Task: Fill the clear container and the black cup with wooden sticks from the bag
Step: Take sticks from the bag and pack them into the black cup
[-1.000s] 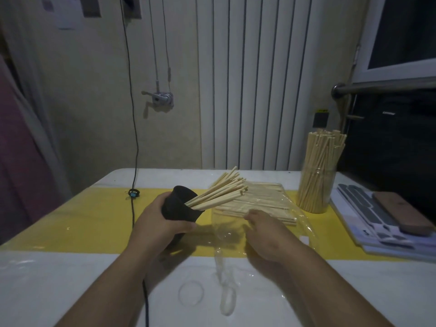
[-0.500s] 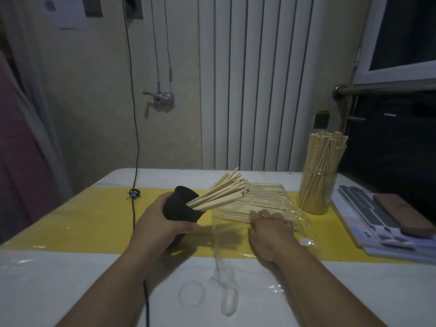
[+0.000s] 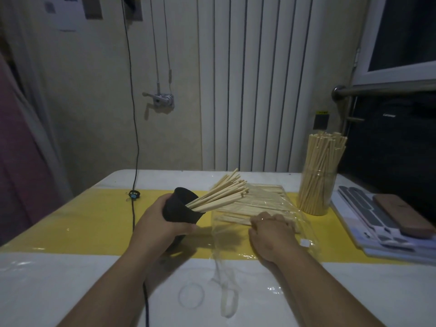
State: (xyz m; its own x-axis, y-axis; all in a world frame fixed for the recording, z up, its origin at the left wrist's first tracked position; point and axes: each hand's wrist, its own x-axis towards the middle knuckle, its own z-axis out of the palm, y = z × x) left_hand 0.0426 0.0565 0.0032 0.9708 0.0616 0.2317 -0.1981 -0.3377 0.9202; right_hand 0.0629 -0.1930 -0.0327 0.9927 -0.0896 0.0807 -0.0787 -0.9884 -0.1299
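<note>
Left fingers point(image 3: 188, 229) wrap black cup point(image 3: 179, 210); right fingers point(image 3: 271, 220) grip sticks point(image 3: 259, 202).

Left hand point(image 3: 162, 224) grips tilted black cup point(image 3: 178, 208); right hand point(image 3: 271, 234) grasps wooden sticks point(image 3: 259, 203).

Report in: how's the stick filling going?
Left hand grips round black cup, tilted, pale wooden sticks fanning out. Right hand on sticks at clear plastic bag; grip unclear. Clear cylindrical container packed. Nothing blocking.
</note>
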